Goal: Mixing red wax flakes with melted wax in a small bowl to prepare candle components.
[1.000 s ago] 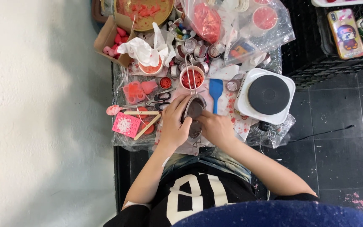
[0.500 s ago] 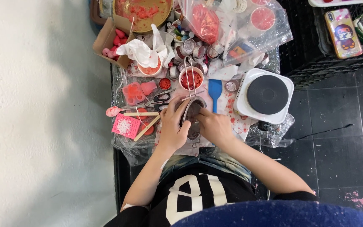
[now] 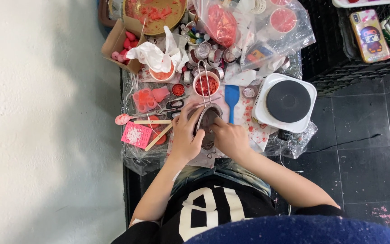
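Note:
A small dark metal pot (image 3: 207, 118) with a wire handle stands in the middle of a plastic-covered table (image 3: 134, 160). My left hand (image 3: 185, 135) wraps its left side. On the pot's right side my right hand (image 3: 229, 138) grips the rim, and the lower part of the pot is hidden between both hands. Just beyond the pot stands a white cup (image 3: 206, 83) filled with red pieces. A blue spatula (image 3: 231, 98) lies right of the pot.
A white single-burner hot plate (image 3: 287, 101) sits at the right. A pink mould (image 3: 136, 134), wooden sticks (image 3: 155, 131), a pink spoon (image 3: 123, 119) and scissors (image 3: 173, 106) lie left. Bags, small tins and a bowl of red pieces crowd the far edge.
Both hands stay on the pot; their fingers shift slightly around its rim. Nothing else on the table has moved.

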